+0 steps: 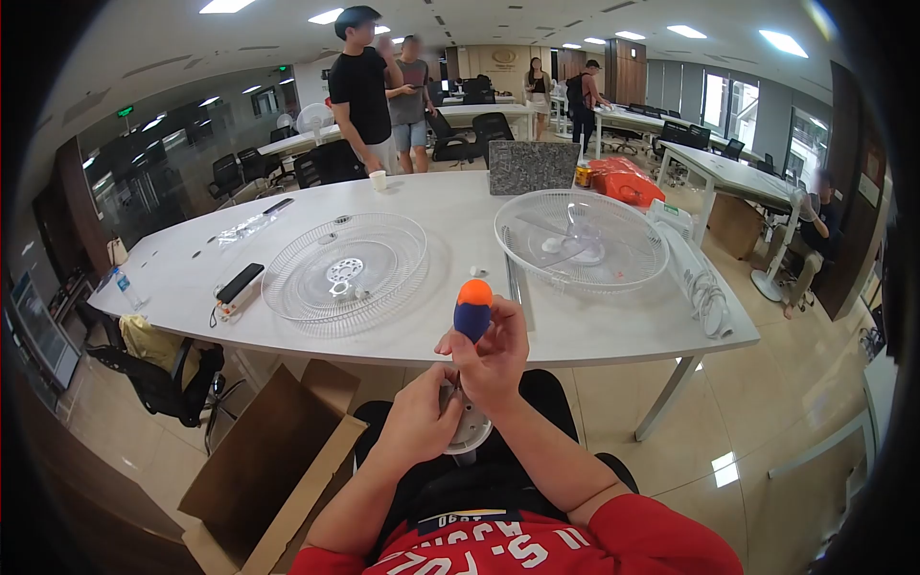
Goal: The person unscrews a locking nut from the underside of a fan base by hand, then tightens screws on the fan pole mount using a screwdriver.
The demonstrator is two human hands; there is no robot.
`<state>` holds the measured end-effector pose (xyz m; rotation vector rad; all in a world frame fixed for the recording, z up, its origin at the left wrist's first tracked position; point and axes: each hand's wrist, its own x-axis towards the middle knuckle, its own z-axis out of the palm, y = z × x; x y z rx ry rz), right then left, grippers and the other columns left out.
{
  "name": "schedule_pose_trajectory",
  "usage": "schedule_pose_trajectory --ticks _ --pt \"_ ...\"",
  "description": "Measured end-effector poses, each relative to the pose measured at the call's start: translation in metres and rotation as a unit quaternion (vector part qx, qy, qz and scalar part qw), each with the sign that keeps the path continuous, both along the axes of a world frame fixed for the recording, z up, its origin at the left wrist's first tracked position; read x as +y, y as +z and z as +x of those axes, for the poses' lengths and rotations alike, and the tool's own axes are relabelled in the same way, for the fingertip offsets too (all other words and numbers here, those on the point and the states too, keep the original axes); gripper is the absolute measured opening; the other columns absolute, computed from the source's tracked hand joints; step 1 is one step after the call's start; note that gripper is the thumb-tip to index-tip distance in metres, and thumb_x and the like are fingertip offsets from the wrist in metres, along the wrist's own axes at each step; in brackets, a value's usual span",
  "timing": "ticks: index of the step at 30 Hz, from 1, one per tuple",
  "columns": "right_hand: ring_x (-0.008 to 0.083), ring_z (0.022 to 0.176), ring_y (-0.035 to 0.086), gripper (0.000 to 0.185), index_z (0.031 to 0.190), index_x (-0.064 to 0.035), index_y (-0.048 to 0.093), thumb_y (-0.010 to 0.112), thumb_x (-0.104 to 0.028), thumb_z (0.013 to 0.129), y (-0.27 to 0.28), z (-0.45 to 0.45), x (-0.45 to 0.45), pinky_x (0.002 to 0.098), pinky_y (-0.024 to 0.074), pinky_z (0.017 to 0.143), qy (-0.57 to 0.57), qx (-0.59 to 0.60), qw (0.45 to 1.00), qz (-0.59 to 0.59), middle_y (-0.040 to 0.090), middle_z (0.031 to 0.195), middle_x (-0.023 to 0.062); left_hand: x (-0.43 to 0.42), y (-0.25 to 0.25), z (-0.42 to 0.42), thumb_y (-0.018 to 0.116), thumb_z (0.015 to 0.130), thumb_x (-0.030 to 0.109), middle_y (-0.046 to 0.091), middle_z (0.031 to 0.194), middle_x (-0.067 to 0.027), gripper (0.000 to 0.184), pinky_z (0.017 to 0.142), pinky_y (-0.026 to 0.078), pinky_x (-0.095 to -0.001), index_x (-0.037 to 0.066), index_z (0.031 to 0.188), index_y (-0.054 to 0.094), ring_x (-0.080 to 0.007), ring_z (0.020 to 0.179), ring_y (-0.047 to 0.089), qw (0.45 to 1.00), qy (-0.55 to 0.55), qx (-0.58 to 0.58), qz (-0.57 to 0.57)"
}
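My right hand [496, 356] is closed around a screwdriver with an orange and dark blue handle [472, 311]. The handle points up, and its shaft runs down between my hands. Lower and to the left, my left hand [418, 414] grips a white round plastic part [471, 433] near my lap. Fingers of both hands hide much of that part, and the screwdriver's tip cannot be made out. Beyond my hands, a white wire fan grille [287, 278] lies on the table, with small white parts on it. Another grille [508, 251], at the right, has clear fan blades [581, 251] with it.
On the white table [450, 206] are a power bank [240, 285], a paper cup [379, 180], a can [583, 175], a red bag [625, 180] and white fan parts with a cord [704, 297]. An open cardboard box [273, 460] stands left of me. Several people are farther back.
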<state>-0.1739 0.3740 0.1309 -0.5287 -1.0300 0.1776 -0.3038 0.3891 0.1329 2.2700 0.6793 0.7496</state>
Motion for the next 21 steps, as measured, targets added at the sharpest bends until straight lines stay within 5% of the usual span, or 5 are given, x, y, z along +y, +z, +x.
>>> schedule_pose_trajectory --ticks 4,6,10,12,21 --pt "0.0117 0.078 0.058 0.031 0.122 0.0005 0.053 0.06 -0.02 0.098 -0.007 0.012 0.002 0.0281 0.0523 0.069 0.045 -0.05 0.998 0.006 0.058 0.097 0.0073 0.006 -0.005 -0.004 0.061 0.09 0.014 0.069 0.104 -0.0219 0.034 0.083 0.053 -0.0413 0.0 0.121 0.06 -0.0383 0.093 0.068 1.0 -0.014 -0.008 -0.011" --pt "0.0149 0.073 0.063 0.042 0.126 0.0028 0.05 0.062 -0.024 0.096 -0.01 0.016 0.003 0.0286 0.0532 0.066 0.016 -0.077 0.996 -0.046 0.061 0.086 0.0073 0.008 -0.007 -0.003 0.062 0.09 0.013 0.069 0.104 -0.0213 0.032 0.083 0.053 -0.0404 0.0 0.119 0.062 -0.0373 0.093 0.069 1.0 -0.02 -0.02 -0.004" --pt "0.0156 0.072 0.063 0.045 0.129 0.0044 0.049 0.061 -0.024 0.096 0.002 0.001 0.002 0.029 0.0533 0.067 0.029 -0.022 0.999 -0.012 0.061 0.086 0.0079 0.012 -0.011 0.0 0.064 0.09 0.01 0.07 0.102 -0.019 0.026 0.084 0.053 -0.0371 -0.002 0.112 0.063 -0.0329 0.094 0.07 0.996 -0.036 -0.078 0.007" --pt "0.0158 0.072 0.063 0.049 0.135 0.0056 0.047 0.059 -0.023 0.096 0.001 0.0 0.004 0.0289 0.0532 0.066 -0.05 -0.023 0.997 -0.049 0.061 0.086 0.0085 0.016 -0.016 0.002 0.066 0.09 0.01 0.071 0.101 -0.0185 0.024 0.085 0.053 -0.0362 -0.002 0.111 0.063 -0.0304 0.094 0.07 0.996 -0.033 -0.081 0.0" --pt "0.0162 0.073 0.063 0.031 0.119 0.0027 0.048 0.061 -0.011 0.095 -0.005 0.013 0.002 0.0306 0.0539 0.071 0.04 -0.036 0.998 -0.037 0.064 0.088 0.0121 0.012 -0.008 0.002 0.069 0.091 0.01 0.072 0.097 -0.0177 0.022 0.084 0.054 -0.0345 -0.003 0.107 0.065 -0.0241 0.091 0.072 0.995 -0.017 -0.069 -0.07"
